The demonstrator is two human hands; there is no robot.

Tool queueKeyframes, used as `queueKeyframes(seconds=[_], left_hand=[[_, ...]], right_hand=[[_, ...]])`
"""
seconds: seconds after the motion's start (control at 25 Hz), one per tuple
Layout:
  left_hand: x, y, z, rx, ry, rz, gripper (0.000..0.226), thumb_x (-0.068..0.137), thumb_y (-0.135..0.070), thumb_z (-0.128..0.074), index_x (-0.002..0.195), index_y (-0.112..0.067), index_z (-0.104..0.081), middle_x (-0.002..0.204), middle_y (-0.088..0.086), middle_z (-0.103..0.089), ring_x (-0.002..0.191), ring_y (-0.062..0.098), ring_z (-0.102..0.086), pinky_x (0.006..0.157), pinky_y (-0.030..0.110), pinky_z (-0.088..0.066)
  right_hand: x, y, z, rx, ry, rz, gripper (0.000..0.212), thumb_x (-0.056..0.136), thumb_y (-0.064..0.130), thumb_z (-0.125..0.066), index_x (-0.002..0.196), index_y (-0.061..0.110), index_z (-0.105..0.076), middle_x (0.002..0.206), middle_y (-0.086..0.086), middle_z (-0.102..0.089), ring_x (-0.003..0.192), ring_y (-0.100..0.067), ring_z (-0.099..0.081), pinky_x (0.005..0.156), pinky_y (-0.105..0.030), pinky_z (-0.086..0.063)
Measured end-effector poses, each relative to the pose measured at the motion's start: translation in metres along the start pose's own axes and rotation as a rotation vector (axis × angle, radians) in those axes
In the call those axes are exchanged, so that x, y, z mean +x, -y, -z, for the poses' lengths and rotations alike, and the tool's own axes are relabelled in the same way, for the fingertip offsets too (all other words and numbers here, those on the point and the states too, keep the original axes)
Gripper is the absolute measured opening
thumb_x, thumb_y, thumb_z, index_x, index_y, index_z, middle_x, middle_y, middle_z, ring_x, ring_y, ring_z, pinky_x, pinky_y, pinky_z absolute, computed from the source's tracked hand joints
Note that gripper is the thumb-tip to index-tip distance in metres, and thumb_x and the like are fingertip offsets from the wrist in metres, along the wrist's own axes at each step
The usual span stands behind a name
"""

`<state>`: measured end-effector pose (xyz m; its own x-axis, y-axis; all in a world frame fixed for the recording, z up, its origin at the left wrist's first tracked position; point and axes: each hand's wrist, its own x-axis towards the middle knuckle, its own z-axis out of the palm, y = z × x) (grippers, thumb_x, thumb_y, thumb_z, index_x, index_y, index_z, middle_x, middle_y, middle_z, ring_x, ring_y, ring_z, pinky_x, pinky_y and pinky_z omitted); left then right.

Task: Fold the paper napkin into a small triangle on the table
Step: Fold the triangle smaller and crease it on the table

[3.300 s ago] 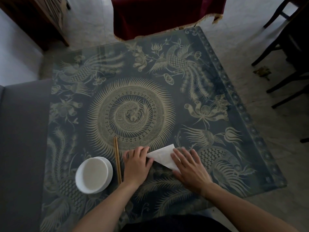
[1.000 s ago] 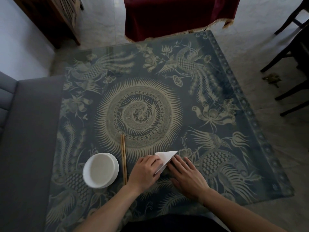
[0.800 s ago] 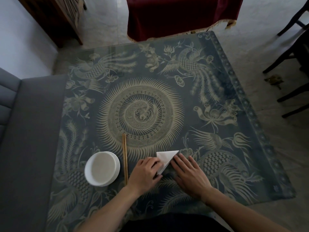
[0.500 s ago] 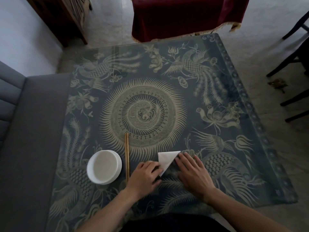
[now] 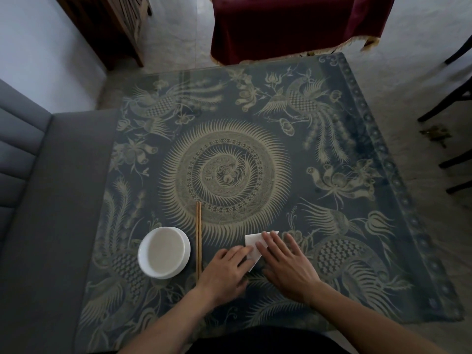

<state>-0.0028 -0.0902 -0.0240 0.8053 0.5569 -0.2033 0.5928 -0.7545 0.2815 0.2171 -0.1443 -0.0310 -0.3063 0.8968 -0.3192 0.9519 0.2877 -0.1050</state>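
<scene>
A white paper napkin, folded to a small triangle, lies flat near the front of the patterned blue table. My right hand lies flat with its fingers spread over the napkin's right side and covers part of it. My left hand rests on the table at the napkin's left edge, its fingers curled and their tips on the paper. Only the napkin's upper left part and a narrow strip between the hands show.
A white bowl stands left of my hands, with a pair of wooden chopsticks lying between it and my left hand. A grey sofa borders the table's left side. Dark chair legs stand at the right, a red cloth beyond.
The napkin went from a wider folded shape to a small triangle. My right hand has slid up and left over the triangle, covering more of it; my left hand stays at its left edge.
</scene>
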Motion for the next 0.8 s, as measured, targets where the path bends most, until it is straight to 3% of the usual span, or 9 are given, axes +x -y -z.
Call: queueKeyframes(seconds=[0.32,0.48,0.56,0.68,0.8], left_hand=[[-0.001,0.004,-0.003,-0.005,0.022,-0.022,0.050,0.085,-0.041,-0.051,0.131,-0.021,-0.049,0.144,0.007,-0.047,0.132,0.025,-0.041,0.102,0.042,-0.041],[0.013,0.003,0.004,-0.045,-0.026,0.055,0.049,0.089,-0.045,-0.050,0.133,-0.023,-0.050,0.146,0.004,-0.046,0.137,0.022,-0.035,0.106,0.045,-0.037],[0.021,0.000,0.004,-0.030,0.027,0.054,0.061,0.091,-0.049,-0.045,0.145,-0.021,-0.036,0.156,0.005,-0.034,0.144,0.023,-0.025,0.113,0.049,-0.028],[0.028,-0.004,-0.002,0.028,0.124,0.034,0.075,0.095,-0.056,-0.031,0.155,-0.025,-0.001,0.165,0.001,-0.007,0.150,0.023,0.001,0.118,0.052,-0.001],[0.026,-0.005,-0.008,0.058,0.165,0.065,0.070,0.097,-0.060,-0.022,0.155,-0.028,0.003,0.164,-0.003,0.009,0.149,0.026,0.014,0.116,0.056,0.013]], right_hand=[[0.001,-0.010,-0.005,0.016,0.011,0.020,0.069,0.097,0.061,-0.024,0.153,0.034,0.007,0.160,-0.016,0.012,0.147,-0.035,0.010,0.113,-0.058,-0.001],[0.000,-0.012,-0.004,-0.002,-0.008,0.039,0.066,0.096,0.065,-0.023,0.153,0.040,-0.001,0.159,-0.023,0.003,0.146,-0.042,0.002,0.111,-0.061,-0.004],[-0.001,-0.012,-0.004,0.008,-0.009,0.047,0.065,0.096,0.067,-0.022,0.153,0.040,-0.005,0.158,-0.025,0.000,0.145,-0.043,0.001,0.111,-0.061,-0.005],[0.001,-0.012,-0.005,0.038,-0.017,0.053,0.064,0.095,0.068,-0.018,0.152,0.042,-0.005,0.158,-0.026,0.005,0.146,-0.042,0.007,0.111,-0.061,-0.004],[0.001,-0.012,-0.007,0.065,-0.016,0.045,0.061,0.095,0.069,-0.019,0.151,0.045,-0.008,0.158,-0.027,0.009,0.146,-0.040,0.012,0.112,-0.061,-0.004]])
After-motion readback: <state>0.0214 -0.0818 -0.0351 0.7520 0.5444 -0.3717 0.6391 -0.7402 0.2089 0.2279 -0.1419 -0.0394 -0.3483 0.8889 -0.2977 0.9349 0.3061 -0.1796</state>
